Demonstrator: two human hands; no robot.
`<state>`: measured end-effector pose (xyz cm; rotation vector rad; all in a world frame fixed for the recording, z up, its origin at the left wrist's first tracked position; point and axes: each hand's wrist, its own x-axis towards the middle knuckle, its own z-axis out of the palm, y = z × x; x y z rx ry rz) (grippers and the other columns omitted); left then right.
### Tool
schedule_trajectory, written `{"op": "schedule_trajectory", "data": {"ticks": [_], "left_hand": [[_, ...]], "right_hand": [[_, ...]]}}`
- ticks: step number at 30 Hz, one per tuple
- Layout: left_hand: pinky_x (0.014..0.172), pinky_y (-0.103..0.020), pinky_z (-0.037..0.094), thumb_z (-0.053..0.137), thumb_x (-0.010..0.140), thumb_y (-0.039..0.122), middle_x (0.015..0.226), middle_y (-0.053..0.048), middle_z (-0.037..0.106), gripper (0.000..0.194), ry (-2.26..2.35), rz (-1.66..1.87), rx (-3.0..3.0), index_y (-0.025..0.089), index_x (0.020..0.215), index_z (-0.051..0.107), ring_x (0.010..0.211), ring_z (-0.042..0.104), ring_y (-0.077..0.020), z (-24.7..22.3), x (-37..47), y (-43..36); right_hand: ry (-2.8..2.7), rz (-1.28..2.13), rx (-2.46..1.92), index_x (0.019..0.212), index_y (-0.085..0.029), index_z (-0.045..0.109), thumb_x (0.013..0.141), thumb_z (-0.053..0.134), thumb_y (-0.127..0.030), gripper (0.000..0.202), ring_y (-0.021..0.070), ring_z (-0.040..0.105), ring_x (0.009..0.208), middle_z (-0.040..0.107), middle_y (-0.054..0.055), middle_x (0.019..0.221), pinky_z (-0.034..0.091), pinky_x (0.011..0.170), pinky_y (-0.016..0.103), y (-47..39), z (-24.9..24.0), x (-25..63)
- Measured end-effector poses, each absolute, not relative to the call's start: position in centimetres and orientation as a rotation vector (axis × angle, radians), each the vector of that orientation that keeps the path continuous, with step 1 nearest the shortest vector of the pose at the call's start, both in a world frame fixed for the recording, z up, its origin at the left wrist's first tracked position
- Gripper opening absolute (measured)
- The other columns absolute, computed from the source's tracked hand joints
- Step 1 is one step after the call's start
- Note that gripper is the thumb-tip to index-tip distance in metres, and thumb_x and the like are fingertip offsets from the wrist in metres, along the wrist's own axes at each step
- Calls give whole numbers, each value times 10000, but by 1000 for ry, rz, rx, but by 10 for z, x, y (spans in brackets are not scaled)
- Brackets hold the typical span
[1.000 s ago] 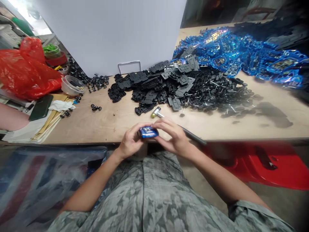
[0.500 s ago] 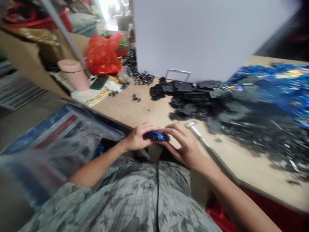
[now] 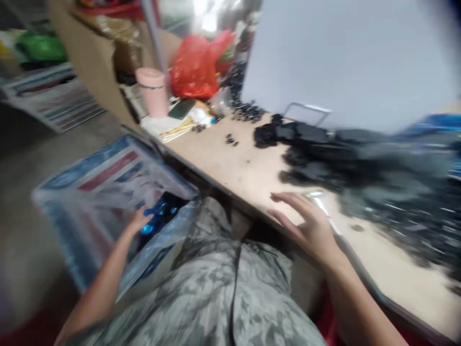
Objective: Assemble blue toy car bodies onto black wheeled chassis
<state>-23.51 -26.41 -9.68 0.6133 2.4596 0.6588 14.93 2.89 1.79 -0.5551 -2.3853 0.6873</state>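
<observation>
My left hand [image 3: 139, 221] reaches down into a clear plastic-lined container [image 3: 97, 192] with red, white and blue markings, left of the table. Between its thumb and fingers sits a shiny blue toy car [image 3: 149, 212], blurred and partly hidden. Close beside it lie more dark and shiny blue pieces [image 3: 163, 210], whose outlines run together with it. Over the table's front edge, my right hand [image 3: 311, 228] has its thumb and fingers apart and holds nothing. A metal tool-like bar [image 3: 321, 202] lies just behind that hand.
Black flat parts [image 3: 309, 137] and a blurred heap of small black parts [image 3: 406, 218] cover the table's right side. A white board [image 3: 334, 62] stands behind them. A pink cup [image 3: 153, 93], a phone [image 3: 182, 109] and a red plastic bag [image 3: 194, 69] are at the far left.
Both hands were together on the blue toy car above my lap. The left has carried it down left into the container; the right has let go and opened. The view has turned left.
</observation>
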Motion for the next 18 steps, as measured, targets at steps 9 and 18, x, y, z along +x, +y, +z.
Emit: {"op": "schedule_trajectory", "data": {"ticks": [9, 18], "left_hand": [[1142, -412, 468, 714, 865, 433, 1240, -98, 731, 378, 1946, 1643, 1118, 208, 1168, 738, 1184, 672, -276, -72, -181, -130], [1067, -388, 528, 841, 771, 273, 1115, -144, 780, 314, 1237, 1424, 1010, 136, 1048, 787, 1076, 728, -254, -21, -69, 0]], "right_hand": [[-2693, 83, -982, 1236, -146, 683, 895, 713, -310, 380, 283, 636, 1105, 679, 173, 1234, 544, 916, 439, 147, 14, 182], [-2677, 91, -941, 831, -135, 702, 935, 573, -187, 173, 273, 509, 1056, 648, 162, 1083, 400, 995, 431, 164, 0, 141]]}}
